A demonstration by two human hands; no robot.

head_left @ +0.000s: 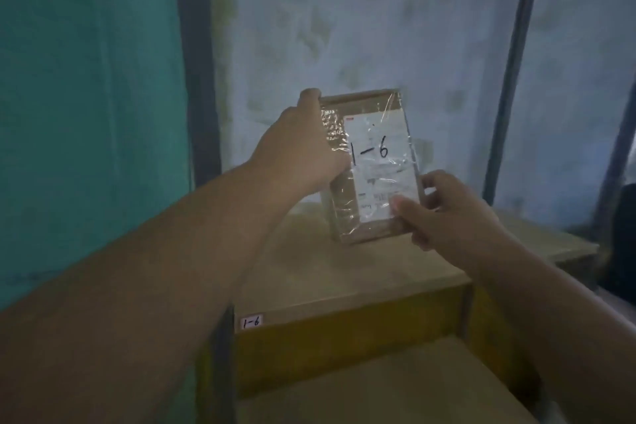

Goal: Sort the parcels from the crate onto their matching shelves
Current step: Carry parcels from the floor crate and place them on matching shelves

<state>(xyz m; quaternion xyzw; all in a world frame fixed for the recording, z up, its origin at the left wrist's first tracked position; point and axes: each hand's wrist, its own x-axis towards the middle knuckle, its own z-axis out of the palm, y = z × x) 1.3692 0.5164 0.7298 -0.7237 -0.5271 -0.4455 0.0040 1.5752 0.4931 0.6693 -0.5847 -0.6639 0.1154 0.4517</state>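
Two hands clasp a brown, plastic-wrapped cardboard parcel (370, 165) marked 1-6.
Left hand (296, 144) grasps its upper-left edge, right hand (444, 213) its lower-right corner.

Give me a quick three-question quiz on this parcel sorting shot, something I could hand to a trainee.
1. Fill in: the parcel has ___ handwritten on its white label.
2. True or false: the shelf tag on the front edge of the shelf shows a different code from the parcel.
3. Multiple choice: how is the parcel held? A) by the left hand alone, B) by the right hand alone, C) by both hands, upright over the shelf top.

Key:
1. 1-6
2. False; the tag also reads 1-6.
3. C; the left hand grips its upper left edge, the right hand its lower right corner.
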